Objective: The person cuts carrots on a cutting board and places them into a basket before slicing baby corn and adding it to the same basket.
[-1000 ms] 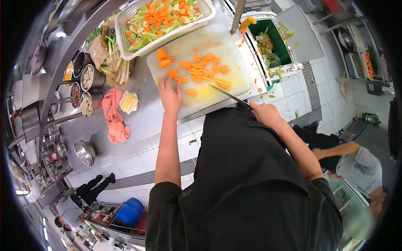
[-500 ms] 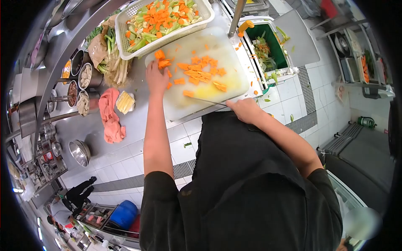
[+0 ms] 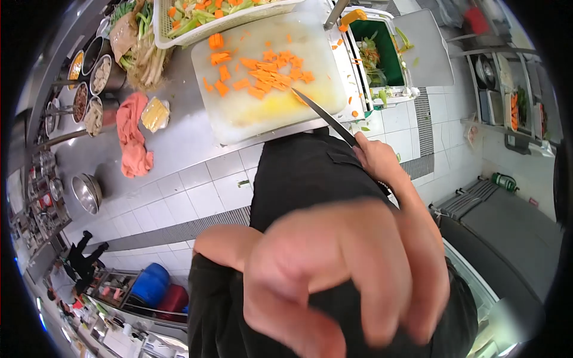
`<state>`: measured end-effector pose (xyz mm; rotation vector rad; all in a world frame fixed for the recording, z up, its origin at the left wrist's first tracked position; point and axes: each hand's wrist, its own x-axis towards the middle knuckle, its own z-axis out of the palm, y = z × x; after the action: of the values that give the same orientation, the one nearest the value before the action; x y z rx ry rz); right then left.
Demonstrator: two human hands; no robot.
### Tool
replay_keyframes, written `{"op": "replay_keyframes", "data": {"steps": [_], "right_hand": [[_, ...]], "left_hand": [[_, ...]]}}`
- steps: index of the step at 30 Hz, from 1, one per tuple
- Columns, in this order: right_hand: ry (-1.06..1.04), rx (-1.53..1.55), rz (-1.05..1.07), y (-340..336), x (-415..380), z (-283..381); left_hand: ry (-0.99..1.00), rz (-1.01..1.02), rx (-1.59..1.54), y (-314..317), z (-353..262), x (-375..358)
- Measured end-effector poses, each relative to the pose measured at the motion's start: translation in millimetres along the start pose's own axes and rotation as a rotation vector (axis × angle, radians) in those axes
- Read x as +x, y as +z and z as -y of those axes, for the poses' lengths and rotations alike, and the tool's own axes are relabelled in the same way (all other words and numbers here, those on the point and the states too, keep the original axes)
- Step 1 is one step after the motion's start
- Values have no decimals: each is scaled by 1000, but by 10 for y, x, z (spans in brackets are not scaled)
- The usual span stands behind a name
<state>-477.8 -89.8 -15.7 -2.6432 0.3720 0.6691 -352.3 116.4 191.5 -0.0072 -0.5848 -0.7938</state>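
Observation:
My left hand (image 3: 340, 256) is raised close to the camera, large and blurred, its fingers curled but apart with nothing between them. At the right, my right hand (image 3: 379, 158) is closed round the handle of a knife (image 3: 328, 118). The blade points up and left, its tip over the lower right part of the white cutting board (image 3: 239, 128). Cut orange carrot pieces (image 3: 271, 77) lie on the board, some star-shaped, some in thin slices. Yellow stains mark the board's surface below them.
Above the board is a white basket (image 3: 173, 40) of cut vegetables. A green-lined bin (image 3: 391, 53) stands right of it. Leafy vegetables (image 3: 143, 65), a pink cloth (image 3: 132, 134) and metal pots (image 3: 107, 74) are to the left. Another person (image 3: 83, 262) is far off at lower left.
My left hand has left the carrot pieces and come up near the camera. My right hand has moved right and down with the knife. The view has shifted, so the board appears higher.

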Motion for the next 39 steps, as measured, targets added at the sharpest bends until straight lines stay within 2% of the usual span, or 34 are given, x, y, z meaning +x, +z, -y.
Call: {"op": "replay_keyframes", "data": {"steps": [2, 4, 5, 7, 8, 12, 14, 15, 16, 18, 21, 25, 28, 30, 32, 36, 39], "right_hand": [[-2, -5, 12, -1, -45, 7], [2, 2, 17, 12, -32, -1], [-20, 8, 16, 43, -11, -21], [-52, 21, 17, 85, 53, -29], [-61, 12, 13, 89, 71, -47], [-76, 32, -20, 81, 73, -92], [-83, 39, -4, 74, 103, -81], [-67, 23, 20, 69, 124, -82], [-61, 31, 7, 81, 170, -83], [-151, 25, 38, 157, 293, -44], [-202, -18, 68, 278, 554, 129], [-268, -8, 152, 311, 841, 462], [-268, -2, 144, 371, 1004, 507], [-275, -2, 133, 403, 1009, 466], [-259, 87, 59, 463, 1035, 392], [-225, 28, 84, 336, 972, 404], [-229, 11, 82, 371, 961, 438]], "left_hand": [[-250, -141, -159, 359, -219, -66], [-103, -194, -894, 593, -13, -68], [-102, -198, -887, 635, 40, -51], [107, -270, -827, 671, 87, -27], [109, -276, -825, 612, 43, -31], [-61, 72, -52, -295, -547, -39], [352, -278, 686, -1039, -757, 69], [281, -396, 1463, -1592, -1072, 8], [108, -549, 1784, -2132, -1290, -18], [-337, -558, 2437, -3030, -1657, -258], [-310, -645, 2390, -3847, -1754, -505], [-396, -679, 2506, -4061, -1730, -550], [-291, -587, 2521, -4079, -1712, -572], [-84, -660, 2305, -3900, -1687, -613], [-198, -724, 2289, -3487, -1577, -745], [-165, -441, 2450, -3109, -1065, -1347], [-268, -518, 2468, -2982, -636, -1525]]}}
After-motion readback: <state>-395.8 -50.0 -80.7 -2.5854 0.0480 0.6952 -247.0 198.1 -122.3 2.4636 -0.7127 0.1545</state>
